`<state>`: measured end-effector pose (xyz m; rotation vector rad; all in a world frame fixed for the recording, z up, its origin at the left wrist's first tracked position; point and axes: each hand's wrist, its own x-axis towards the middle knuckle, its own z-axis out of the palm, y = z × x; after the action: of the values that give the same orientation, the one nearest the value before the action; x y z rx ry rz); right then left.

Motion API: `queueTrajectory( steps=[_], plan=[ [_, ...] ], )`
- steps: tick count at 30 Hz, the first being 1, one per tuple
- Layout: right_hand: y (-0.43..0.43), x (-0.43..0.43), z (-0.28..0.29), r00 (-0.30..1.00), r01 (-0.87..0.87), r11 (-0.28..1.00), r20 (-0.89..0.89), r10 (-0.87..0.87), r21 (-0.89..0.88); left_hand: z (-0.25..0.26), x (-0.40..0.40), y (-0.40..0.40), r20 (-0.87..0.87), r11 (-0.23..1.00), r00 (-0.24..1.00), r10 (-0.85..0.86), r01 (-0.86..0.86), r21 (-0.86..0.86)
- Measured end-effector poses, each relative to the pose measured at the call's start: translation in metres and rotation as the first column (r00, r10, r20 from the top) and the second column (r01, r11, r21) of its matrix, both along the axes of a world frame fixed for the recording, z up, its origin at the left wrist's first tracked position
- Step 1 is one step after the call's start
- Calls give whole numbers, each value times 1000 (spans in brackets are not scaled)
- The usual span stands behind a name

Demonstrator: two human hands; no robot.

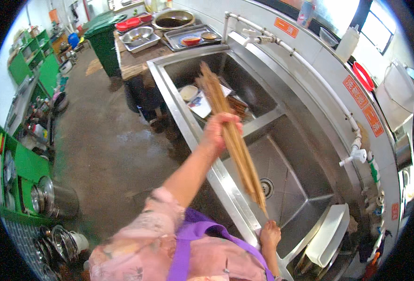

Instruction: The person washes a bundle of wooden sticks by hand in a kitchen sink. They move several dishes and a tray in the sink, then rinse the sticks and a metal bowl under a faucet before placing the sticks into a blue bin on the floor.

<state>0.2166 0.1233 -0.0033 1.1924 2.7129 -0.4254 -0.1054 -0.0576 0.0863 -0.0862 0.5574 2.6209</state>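
My left hand (222, 130) is closed around the middle of a thick bundle of thin wooden sticks (240, 158), held slantwise over the stainless steel double sink (280, 116). The bundle's upper end reaches over the far basin, where a white dish (188, 93), a blue-and-white piece (201, 104) and more brown sticks (238, 107) lie. Near the bundle's lower end, my right hand (270, 232) is curled with its fingertips at the tip of a stick; whether it grips that stick is unclear. Below the bundle shows the drain (266, 188) of the middle basin.
White plastic bins (328, 235) stand in the nearest basin. Along the tiled wall runs a white pipe (308, 65) with a tap (354, 157). Beyond the sink, a wooden table (131, 63) bears trays and bowls, beside a green waste bin (103, 45). Green shelves (31, 161) line the left.
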Motion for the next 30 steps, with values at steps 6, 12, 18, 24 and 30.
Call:
queueTrajectory(
  steps=[6, 12, 18, 24, 30],
  plan=[
    [0, 7, -17, 967, -165, 971, -165, 193, 172, -21, -2, -208, -68, 943, 957, 281, -289, -164],
    [18, 21, -27, 947, -291, 909, -45, 318, 298, -126, 72, -403, 189, 762, 787, 588, -460, -455],
    [-25, -73, 9, 738, -213, 776, -422, 526, 594, -195, 122, -494, 453, 766, 618, 643, -522, -375],
    [-254, -223, 60, 628, -717, 690, -336, 702, 99, -179, 89, -530, 448, 816, 689, 570, -540, -209],
    [-335, -295, 3, 287, -957, 286, -296, 911, -47, -157, 85, -572, 424, 798, 683, 594, -564, -210]
  ],
)
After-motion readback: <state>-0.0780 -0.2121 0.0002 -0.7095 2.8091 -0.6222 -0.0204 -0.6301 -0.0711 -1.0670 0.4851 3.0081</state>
